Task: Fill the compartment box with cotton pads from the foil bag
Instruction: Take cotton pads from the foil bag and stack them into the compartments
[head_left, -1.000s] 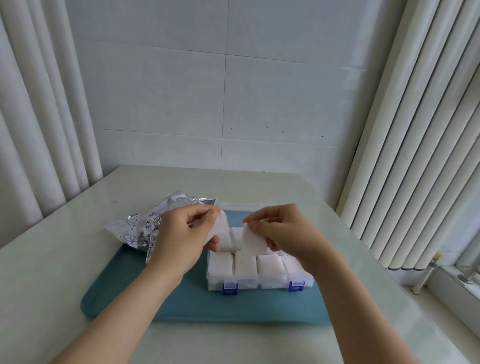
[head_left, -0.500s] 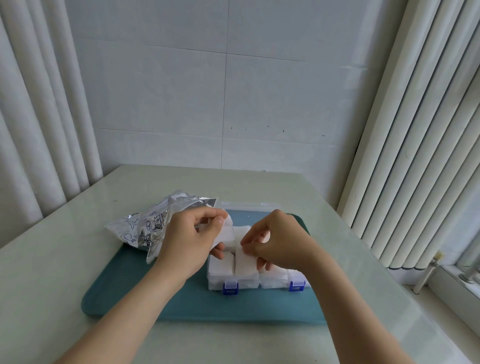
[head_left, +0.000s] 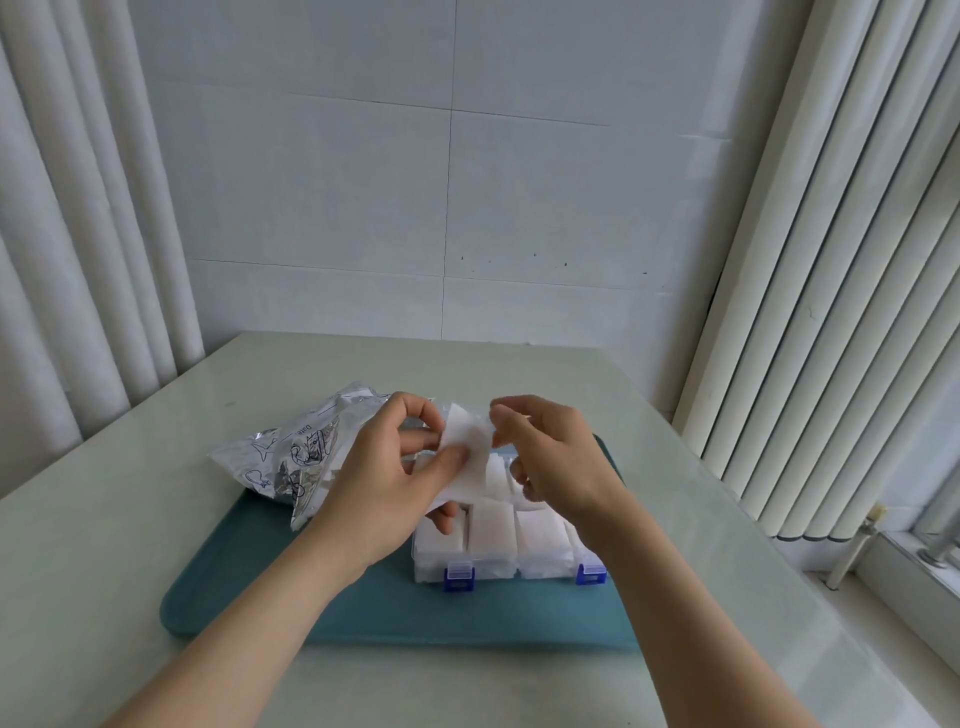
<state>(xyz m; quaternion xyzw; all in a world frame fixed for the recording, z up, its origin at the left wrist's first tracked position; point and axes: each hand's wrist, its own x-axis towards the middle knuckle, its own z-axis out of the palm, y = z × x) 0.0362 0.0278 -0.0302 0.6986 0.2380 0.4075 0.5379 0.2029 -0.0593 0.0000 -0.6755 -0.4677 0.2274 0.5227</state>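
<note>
One white cotton pad (head_left: 475, 431) is up in the air, just above the back part of the compartment box (head_left: 493, 569). Both hands hold it. The left hand (head_left: 379, 483) pinches its side between thumb and fingers. The right hand (head_left: 556, 467) pinches its top edge with a finger and thumb. I think this pad is about to go into a slot in the back row. The front row of the box looks done: its slots are packed with white pads (head_left: 491, 525) right up to the top. The two blue clips (head_left: 458, 577) on the front wall hang loose, so the box is not closed yet. The back row is mostly hidden behind the hands. A bit of white shows there, but I cannot tell if every slot is full. So I would say the job is more than half done, with this pad, maybe some more, and the closing left to do. The foil bag (head_left: 291, 452) lies crumpled to the left of the box, its open end by the left hand. Something white shows at that end, perhaps more pads. The box sits on a blue-green tray (head_left: 363, 613), and the bag lies partly on it. The tray rests on the pale worktop (head_left: 104, 545).
</note>
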